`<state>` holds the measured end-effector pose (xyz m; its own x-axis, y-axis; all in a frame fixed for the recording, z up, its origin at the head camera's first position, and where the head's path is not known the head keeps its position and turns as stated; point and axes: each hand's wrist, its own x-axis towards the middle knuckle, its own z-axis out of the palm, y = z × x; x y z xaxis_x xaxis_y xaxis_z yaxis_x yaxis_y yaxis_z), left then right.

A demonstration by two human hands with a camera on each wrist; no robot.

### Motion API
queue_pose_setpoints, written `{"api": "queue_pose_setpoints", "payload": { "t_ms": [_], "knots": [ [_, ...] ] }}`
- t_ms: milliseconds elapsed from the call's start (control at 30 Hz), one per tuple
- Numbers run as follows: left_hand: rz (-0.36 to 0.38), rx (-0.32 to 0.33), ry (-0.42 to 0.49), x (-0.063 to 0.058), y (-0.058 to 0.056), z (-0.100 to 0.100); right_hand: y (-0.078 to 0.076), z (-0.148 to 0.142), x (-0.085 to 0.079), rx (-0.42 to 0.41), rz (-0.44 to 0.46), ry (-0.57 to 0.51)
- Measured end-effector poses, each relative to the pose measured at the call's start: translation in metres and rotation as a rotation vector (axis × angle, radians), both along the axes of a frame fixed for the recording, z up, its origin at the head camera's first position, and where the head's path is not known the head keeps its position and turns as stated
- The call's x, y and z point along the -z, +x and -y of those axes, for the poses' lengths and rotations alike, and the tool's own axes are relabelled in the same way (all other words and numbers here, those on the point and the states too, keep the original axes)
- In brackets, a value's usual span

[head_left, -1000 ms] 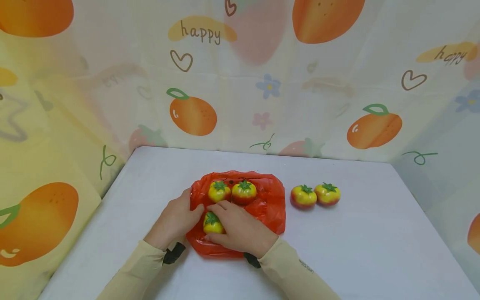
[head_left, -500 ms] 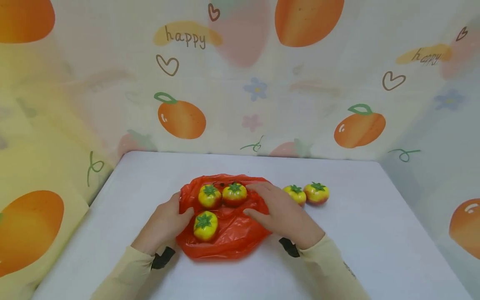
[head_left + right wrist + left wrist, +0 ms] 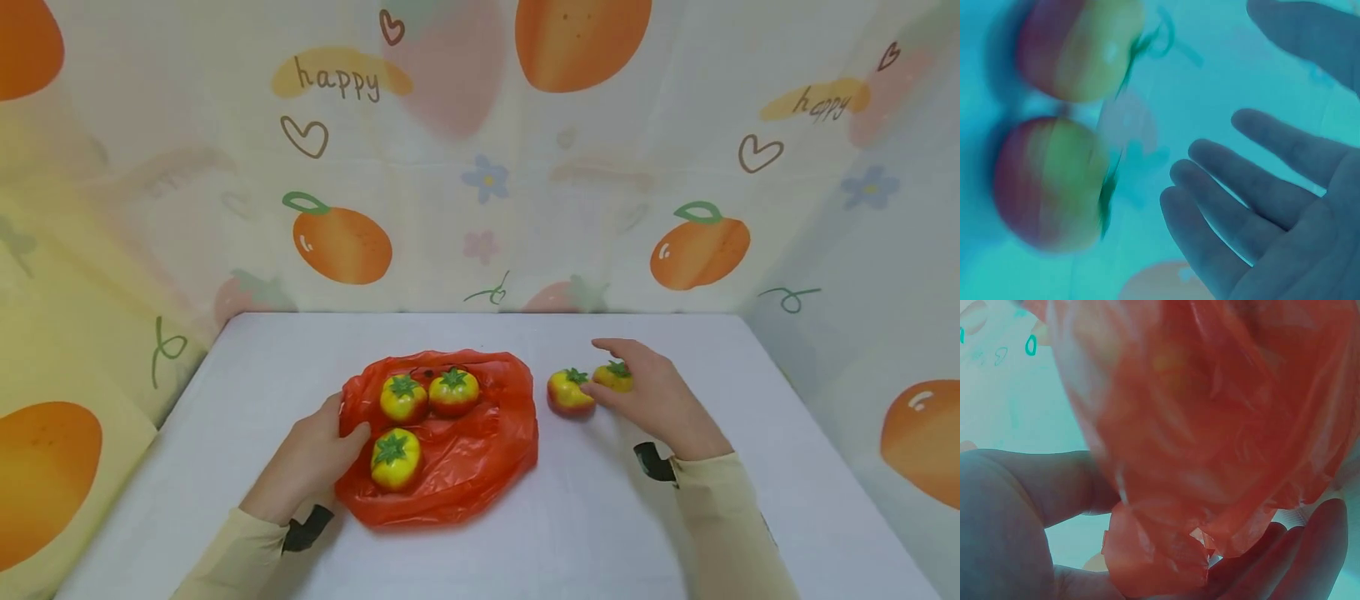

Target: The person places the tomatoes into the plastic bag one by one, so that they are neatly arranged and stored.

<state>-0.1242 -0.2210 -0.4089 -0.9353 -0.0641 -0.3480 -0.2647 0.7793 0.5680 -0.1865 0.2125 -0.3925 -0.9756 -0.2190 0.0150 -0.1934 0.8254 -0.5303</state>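
My left hand (image 3: 307, 457) grips the left edge of a red plastic bag (image 3: 476, 446); in the left wrist view, thumb and fingers (image 3: 1066, 484) close around its gathered film. Three glossy yellow-and-red fruits with green star-shaped leaves lie on the bag: a back left fruit (image 3: 404, 400), a back right fruit (image 3: 454, 392) and a front fruit (image 3: 396, 460). To the right, my right hand (image 3: 656, 400) hovers over two more such fruits, the nearer fruit (image 3: 566, 393) and the farther fruit (image 3: 613, 379), which it partly hides. Its fingers are spread and hold nothing in the right wrist view.
All of this is on a white table (image 3: 495, 558). A fruit-printed cloth (image 3: 420, 150) hangs behind the table and along both sides. Dark straps (image 3: 307, 529) sit at both wrists.
My right hand has left the front fruit on the bag and moved right, to above the two loose fruits. My left hand stays at the bag's left edge. The head view has shifted.
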Motion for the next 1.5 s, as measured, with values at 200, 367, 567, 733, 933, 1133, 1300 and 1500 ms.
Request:
{"api": "queue_pose_setpoints", "payload": {
  "t_ms": [200, 367, 567, 733, 933, 1133, 1300, 1500],
  "knots": [
    [0.01, -0.009, -0.003, 0.001, -0.001, 0.0, -0.007, -0.023, 0.007, 0.034, 0.024, -0.019],
    [0.009, -0.005, -0.004, 0.001, -0.002, 0.001, -0.012, -0.037, 0.018, 0.044, 0.059, -0.027],
    [0.001, 0.005, -0.007, 0.0, -0.001, 0.001, -0.019, -0.045, 0.031, 0.053, 0.133, -0.031],
    [0.003, 0.001, -0.01, -0.002, -0.001, 0.001, -0.023, -0.045, 0.038, 0.05, 0.151, -0.049],
    [0.0, 0.001, -0.02, -0.001, -0.001, 0.001, -0.026, -0.043, 0.045, 0.057, 0.184, -0.055],
    [0.001, 0.008, -0.033, 0.001, -0.003, 0.001, -0.027, -0.041, 0.046, 0.067, 0.208, -0.06],
    [0.006, 0.007, -0.029, 0.002, -0.003, 0.0, -0.027, -0.042, 0.047, 0.069, 0.191, -0.064],
    [0.015, 0.003, -0.025, 0.003, -0.003, 0.0, -0.028, -0.044, 0.046, 0.073, 0.166, -0.057]
  ]
}}
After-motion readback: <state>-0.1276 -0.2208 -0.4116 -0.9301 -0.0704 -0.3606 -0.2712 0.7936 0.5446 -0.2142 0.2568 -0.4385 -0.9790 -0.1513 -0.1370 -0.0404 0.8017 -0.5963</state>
